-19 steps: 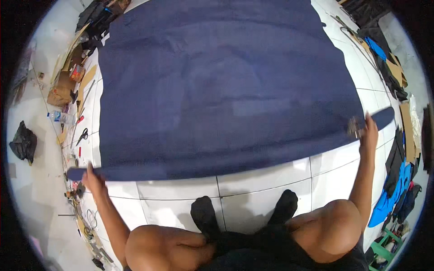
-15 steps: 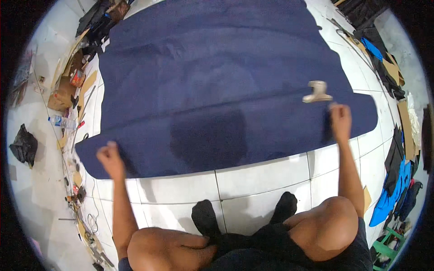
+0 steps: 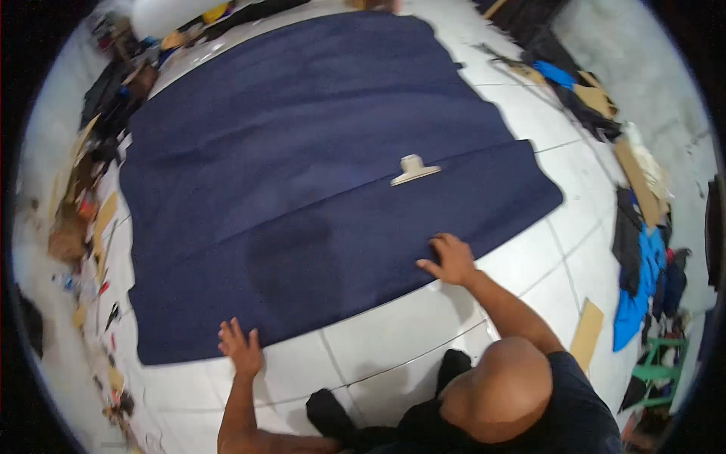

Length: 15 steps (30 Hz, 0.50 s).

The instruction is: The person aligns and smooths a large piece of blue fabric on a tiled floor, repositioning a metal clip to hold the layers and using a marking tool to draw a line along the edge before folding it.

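Observation:
A large dark navy sheet of cloth (image 3: 302, 113) lies spread over the floor, with a long crease or overlap line running across it. My left hand (image 3: 240, 346) is at the near left edge of the sheet, fingers spread. Farther right, my right hand (image 3: 452, 259) rests on the cloth close to its near edge, with its thumb out and fingers apart. Neither hand holds anything. Beyond my right hand, along the line, a pale cream T-shaped object (image 3: 414, 171) lies on the cloth; its exact kind is unclear.
White tiles (image 3: 401, 340) show between the sheet and my feet. Cardboard (image 3: 68, 234) and assorted clutter line the left wall. At the right lie a blue cloth (image 3: 640, 287), a cardboard strip (image 3: 587, 334) and a green plastic stool (image 3: 656, 371).
Both hands have gone from closed fingers to spread ones and have come to the sheet's near edge. The view has turned, so the sheet and pale object appear farther left.

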Each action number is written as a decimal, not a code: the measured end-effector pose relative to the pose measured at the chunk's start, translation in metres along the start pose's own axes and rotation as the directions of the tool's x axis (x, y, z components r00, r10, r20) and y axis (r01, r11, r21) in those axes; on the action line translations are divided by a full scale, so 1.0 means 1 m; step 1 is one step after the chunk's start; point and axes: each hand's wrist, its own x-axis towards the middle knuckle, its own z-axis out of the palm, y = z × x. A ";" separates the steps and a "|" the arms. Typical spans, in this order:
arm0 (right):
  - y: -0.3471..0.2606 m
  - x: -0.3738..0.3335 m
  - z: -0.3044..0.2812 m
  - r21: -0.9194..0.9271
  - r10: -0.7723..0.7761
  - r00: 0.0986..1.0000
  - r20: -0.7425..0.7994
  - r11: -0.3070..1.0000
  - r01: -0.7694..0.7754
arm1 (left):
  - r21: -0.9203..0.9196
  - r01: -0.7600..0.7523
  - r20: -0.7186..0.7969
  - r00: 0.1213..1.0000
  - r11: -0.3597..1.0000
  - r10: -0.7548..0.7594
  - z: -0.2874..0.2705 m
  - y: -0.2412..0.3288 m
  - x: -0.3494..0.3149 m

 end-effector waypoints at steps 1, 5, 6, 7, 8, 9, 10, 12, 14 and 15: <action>0.005 -0.002 -0.002 -0.026 0.054 0.999 -0.008 0.998 -0.054 | -0.064 -0.008 -0.027 1.000 0.998 0.006 0.003 -0.004 -0.001; 0.014 -0.027 -0.011 0.283 0.147 0.872 -0.466 0.959 -0.010 | -0.438 -0.123 -0.467 0.877 0.891 -0.109 0.004 -0.043 -0.009; 0.014 -0.040 -0.012 0.335 0.321 0.797 -0.512 0.929 -0.159 | -0.334 -0.012 -0.546 0.817 0.942 -0.184 0.000 -0.059 -0.010; 0.014 -0.052 -0.010 0.503 0.523 0.739 -0.425 0.815 -0.287 | -0.604 0.197 -0.397 0.766 0.772 -0.507 -0.002 -0.072 -0.011; 0.014 -0.063 -0.007 0.641 0.754 0.603 -0.260 0.602 -0.476 | -0.811 0.245 -0.220 0.713 0.531 -0.666 -0.008 -0.088 -0.014; 0.018 -0.068 -0.003 0.778 0.879 0.476 0.035 0.275 -0.565 | -0.881 0.315 -0.032 0.704 0.352 -0.709 -0.012 -0.101 -0.015; 0.022 -0.074 0.002 0.837 0.863 0.460 0.210 0.084 -0.540 | -0.886 0.449 0.231 0.647 0.118 -0.727 -0.016 -0.114 -0.014; 0.035 -0.067 0.016 0.912 0.849 0.470 0.241 -0.032 -0.409 | -0.952 0.269 0.302 0.765 -0.144 -0.569 -0.016 -0.131 -0.008; 0.061 -0.051 0.020 0.889 0.815 0.488 0.311 -0.068 -0.454 | -0.890 0.108 0.277 0.900 -0.442 -0.338 -0.009 -0.143 0.001; 0.069 -0.043 0.025 0.866 0.799 0.461 0.387 -0.143 -0.479 | -0.918 0.103 0.288 0.837 -0.383 -0.466 -0.006 -0.148 0.006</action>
